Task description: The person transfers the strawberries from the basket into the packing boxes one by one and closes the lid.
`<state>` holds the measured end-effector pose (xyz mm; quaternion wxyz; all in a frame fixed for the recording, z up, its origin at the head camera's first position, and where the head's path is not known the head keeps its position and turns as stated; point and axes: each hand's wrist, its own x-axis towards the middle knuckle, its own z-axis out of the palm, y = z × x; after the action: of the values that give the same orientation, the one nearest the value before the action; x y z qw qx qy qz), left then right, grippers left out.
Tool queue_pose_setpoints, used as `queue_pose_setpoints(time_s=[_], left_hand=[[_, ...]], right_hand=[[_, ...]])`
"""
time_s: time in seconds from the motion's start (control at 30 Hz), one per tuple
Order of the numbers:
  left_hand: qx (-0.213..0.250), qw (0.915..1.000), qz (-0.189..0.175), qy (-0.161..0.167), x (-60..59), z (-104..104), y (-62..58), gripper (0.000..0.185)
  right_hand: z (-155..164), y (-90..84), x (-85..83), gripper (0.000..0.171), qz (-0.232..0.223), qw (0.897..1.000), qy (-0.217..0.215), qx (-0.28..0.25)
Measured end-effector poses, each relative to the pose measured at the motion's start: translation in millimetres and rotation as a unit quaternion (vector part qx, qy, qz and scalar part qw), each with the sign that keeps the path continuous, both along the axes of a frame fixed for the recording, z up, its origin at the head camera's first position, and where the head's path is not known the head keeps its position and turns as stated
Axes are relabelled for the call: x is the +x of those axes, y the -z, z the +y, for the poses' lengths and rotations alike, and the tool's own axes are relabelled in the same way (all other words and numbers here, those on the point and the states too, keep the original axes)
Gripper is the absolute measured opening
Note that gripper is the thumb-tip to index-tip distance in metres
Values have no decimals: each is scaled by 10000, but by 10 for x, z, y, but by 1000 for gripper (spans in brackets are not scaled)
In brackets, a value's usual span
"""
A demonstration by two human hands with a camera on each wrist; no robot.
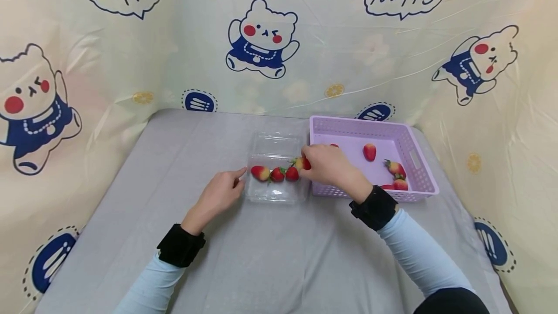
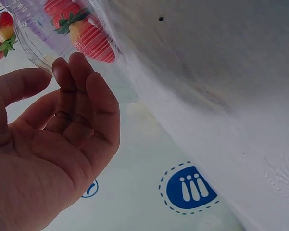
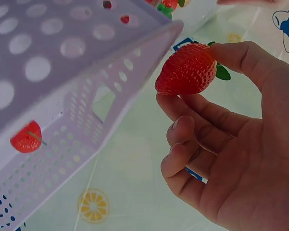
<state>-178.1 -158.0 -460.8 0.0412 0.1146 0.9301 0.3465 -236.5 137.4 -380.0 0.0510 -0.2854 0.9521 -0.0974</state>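
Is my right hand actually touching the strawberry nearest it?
Touching. The right wrist view shows it plainly: the right hand pinches the strawberry, with the thumb on one side and a finger against the other.

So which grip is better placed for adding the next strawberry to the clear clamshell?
Probably the right grip: it pinches a strawberry at the right side of the clear clamshell. The left grip, at the opposite side, holds no strawberry.
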Motion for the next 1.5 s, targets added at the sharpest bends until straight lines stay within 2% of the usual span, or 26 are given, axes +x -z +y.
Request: queue_pose_setpoints(time_s=[0.2, 0.57, 0.8, 1.03, 1.27, 1.5], left_hand=[[-3, 10000, -30, -2, 1, -3, -3, 46], [-14, 10000, -29, 21, 1, -1, 1, 46], [-10, 10000, -65, -28, -5, 1, -9, 46], [-33, 10000, 29, -32, 1, 1, -3, 45], [-9, 10000, 40, -37, 2, 1, -7, 45], [4, 10000, 22, -13, -4, -5, -3, 46]], right_hand=[[-94, 37, 30, 34, -169, 9998, -91, 109], [-210, 146, 70, 30, -230, 9990, -387, -54], [-278, 212, 82, 26, -2, 9977, -638, 222], [-339, 286, 108, 24, 73, 9962, -685, 538], [-372, 370, 120, 23, -1, 9960, -658, 606], [-392, 437, 125, 22, 229, 9947, -787, 627]])
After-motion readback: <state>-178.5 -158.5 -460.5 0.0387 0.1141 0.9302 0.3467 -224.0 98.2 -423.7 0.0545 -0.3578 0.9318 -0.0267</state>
